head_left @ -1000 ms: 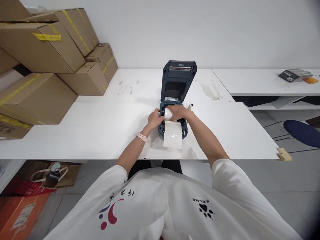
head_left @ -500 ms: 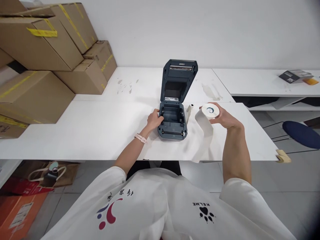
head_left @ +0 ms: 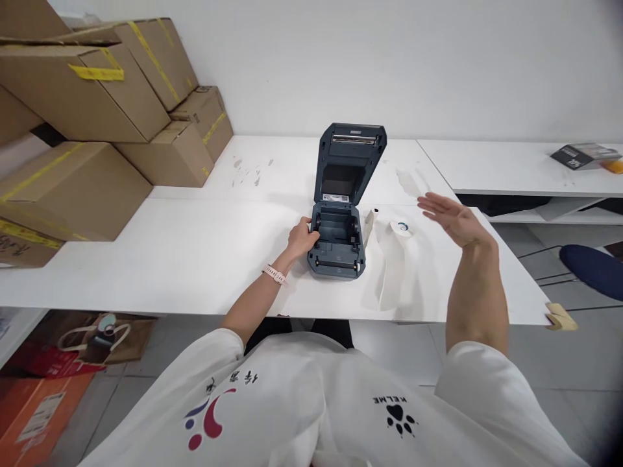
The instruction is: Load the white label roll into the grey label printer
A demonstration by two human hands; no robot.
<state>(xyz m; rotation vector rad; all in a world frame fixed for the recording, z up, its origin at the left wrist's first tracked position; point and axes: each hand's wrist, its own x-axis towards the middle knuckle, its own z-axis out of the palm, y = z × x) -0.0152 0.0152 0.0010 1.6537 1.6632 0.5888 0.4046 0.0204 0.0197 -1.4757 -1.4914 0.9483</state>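
A dark label printer [head_left: 335,256] stands on the white table with its lid [head_left: 351,155] raised and its inner bay showing. My left hand [head_left: 302,239] grips the printer's left side, the thumb over the rim. To the printer's right, a roll of white labels [head_left: 402,228] rests on the table, and its loose strip [head_left: 393,275] trails toward the front edge. My right hand [head_left: 455,217] is in the air right of the roll, fingers stretched out, holding nothing. A second, narrow paper strip [head_left: 370,224] with a dark end lies between printer and roll.
Cardboard boxes [head_left: 87,188] are stacked on the table's left end. At the far right are a small black-and-grey box [head_left: 577,156] and a blue stool [head_left: 596,269]. A tan corner guard [head_left: 561,316] covers the table's front right corner. Below left sits a paper bag [head_left: 131,337].
My right hand has let go of the label roll, which now rests on the table, and has moved away to the right. My left hand stays on the printer.
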